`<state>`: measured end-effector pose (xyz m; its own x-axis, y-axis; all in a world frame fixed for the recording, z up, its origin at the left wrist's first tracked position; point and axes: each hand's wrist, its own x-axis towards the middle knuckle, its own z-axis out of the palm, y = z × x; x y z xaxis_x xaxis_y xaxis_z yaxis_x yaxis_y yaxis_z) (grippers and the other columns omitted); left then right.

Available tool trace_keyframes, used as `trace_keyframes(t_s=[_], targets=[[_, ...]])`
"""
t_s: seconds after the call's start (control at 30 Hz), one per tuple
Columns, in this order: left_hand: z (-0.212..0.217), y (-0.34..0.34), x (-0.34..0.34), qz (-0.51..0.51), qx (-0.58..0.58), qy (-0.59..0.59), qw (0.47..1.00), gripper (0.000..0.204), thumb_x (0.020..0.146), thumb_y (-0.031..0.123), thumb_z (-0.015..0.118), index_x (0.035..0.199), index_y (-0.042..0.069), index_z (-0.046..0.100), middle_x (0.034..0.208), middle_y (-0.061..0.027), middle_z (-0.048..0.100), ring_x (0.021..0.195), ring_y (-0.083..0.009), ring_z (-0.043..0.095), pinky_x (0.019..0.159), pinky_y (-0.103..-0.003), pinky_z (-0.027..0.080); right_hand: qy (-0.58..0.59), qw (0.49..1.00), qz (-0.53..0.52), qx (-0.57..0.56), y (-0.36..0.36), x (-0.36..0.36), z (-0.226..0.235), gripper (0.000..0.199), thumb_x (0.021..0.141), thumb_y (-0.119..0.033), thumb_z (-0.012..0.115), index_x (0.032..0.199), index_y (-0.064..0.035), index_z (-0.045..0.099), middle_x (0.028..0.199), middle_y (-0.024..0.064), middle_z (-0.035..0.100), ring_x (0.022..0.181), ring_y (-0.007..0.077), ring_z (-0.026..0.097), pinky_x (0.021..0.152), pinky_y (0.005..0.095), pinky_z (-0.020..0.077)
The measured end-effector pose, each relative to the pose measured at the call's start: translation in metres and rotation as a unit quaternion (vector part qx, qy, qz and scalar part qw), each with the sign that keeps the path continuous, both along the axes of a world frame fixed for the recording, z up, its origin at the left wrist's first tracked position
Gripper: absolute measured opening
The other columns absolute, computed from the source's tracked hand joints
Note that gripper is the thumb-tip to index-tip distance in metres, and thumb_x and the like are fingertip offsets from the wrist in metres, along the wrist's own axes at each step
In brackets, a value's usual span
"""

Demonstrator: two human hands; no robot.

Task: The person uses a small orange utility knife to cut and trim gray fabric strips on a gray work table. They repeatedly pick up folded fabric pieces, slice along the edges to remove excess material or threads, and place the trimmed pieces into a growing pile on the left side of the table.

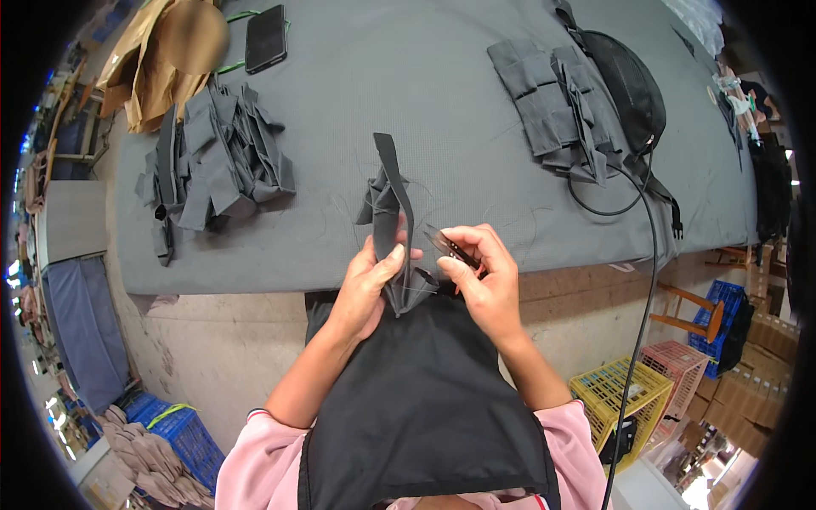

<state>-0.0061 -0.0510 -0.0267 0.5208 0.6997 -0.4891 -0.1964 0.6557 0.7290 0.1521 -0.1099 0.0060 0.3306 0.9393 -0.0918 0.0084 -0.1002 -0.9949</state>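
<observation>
Left hand (364,293) grips the cloth (385,225), a dark grey folded piece with a narrow strip, thumb in front and fingertips showing past its right side. Right hand (491,280) is closed around small black snips (459,252), blades pointing away from the body and toward the cloth, just beside it and apart from it. Whether the blades are parted is too small to tell.

The cloth is at the middle of the near edge of the worktop (425,102), its strip pointing to the far edge and its lower end over the black apron (425,408). Loose threads (531,223) lie to its right.

2 grey piles of cloth flank the work: the left pile (223,157) near the left edge, the right pile (544,98) toward the far right corner, just beside a black waist bag (625,81). A black cable (653,263) drops over the near edge on the right. At the far left corner are a paper bag (144,68) and a phone (266,38).

Below the worktop's right end stand a yellow crate (616,393) and a pink crate (684,361).
</observation>
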Motion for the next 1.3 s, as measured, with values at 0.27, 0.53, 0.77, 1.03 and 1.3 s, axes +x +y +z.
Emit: trace_keyframes(t_s=[0.27, 0.53, 0.77, 1.03, 1.3], targets=[[0.009, 0.008, -0.008, -0.004, 0.027, -0.086, 0.996, 0.051, 0.093, 0.042, 0.053, 0.125, 0.002, 0.049, 0.117, -0.0093, 0.056, 0.105, -0.0178, 0.057, 0.091, -0.032, 0.048, 0.002, 0.999, 0.007, 0.032, 0.008, -0.031, 0.003, 0.021, 0.080, 0.002, 0.067, 0.098, 0.0010, 0.058, 0.088, 0.0036, 0.055, 0.072, 0.0070, 0.056, 0.061, 0.0196, 0.0440], [0.018, 0.015, -0.006, 0.031, 0.025, -0.128, 0.991, 0.067, 0.089, 0.048, 0.054, 0.130, -0.004, 0.042, 0.128, -0.0174, 0.052, 0.105, -0.0308, 0.061, 0.089, -0.043, 0.054, -0.035, 0.999, 0.019, 0.023, -0.025, -0.042, -0.004, 0.025, 0.078, -0.001, 0.071, 0.101, -0.0016, 0.061, 0.088, 0.0053, 0.057, 0.072, 0.0090, 0.058, 0.062, 0.0211, 0.0454], [0.024, 0.021, -0.007, 0.097, -0.008, -0.207, 0.974, 0.055, 0.100, 0.037, 0.033, 0.129, -0.009, 0.040, 0.134, -0.0208, 0.045, 0.120, -0.0324, 0.050, 0.102, -0.045, 0.046, -0.232, 0.970, 0.003, 0.069, -0.027, -0.042, 0.000, 0.028, 0.072, -0.003, 0.074, 0.098, -0.0042, 0.064, 0.081, 0.0060, 0.056, 0.064, 0.0155, 0.058, 0.056, 0.0281, 0.0462], [0.023, 0.020, -0.008, 0.103, -0.025, -0.219, 0.970, 0.053, 0.102, 0.035, 0.030, 0.130, -0.009, 0.040, 0.135, -0.0215, 0.044, 0.121, -0.0320, 0.050, 0.103, -0.045, 0.045, -0.339, 0.929, 0.026, 0.145, -0.019, -0.045, 0.001, 0.029, 0.066, -0.003, 0.076, 0.094, -0.0058, 0.067, 0.074, 0.0050, 0.055, 0.060, 0.0197, 0.055, 0.054, 0.0303, 0.0429], [0.023, 0.019, -0.009, 0.106, -0.048, -0.225, 0.967, 0.050, 0.100, 0.035, 0.036, 0.127, -0.006, 0.044, 0.132, -0.0177, 0.049, 0.120, -0.0298, 0.051, 0.101, -0.043, 0.046, -0.369, 0.911, 0.005, 0.183, -0.021, -0.043, 0.001, 0.027, 0.066, -0.002, 0.075, 0.091, -0.0058, 0.067, 0.072, 0.0042, 0.055, 0.060, 0.0202, 0.055, 0.054, 0.0303, 0.0418]])
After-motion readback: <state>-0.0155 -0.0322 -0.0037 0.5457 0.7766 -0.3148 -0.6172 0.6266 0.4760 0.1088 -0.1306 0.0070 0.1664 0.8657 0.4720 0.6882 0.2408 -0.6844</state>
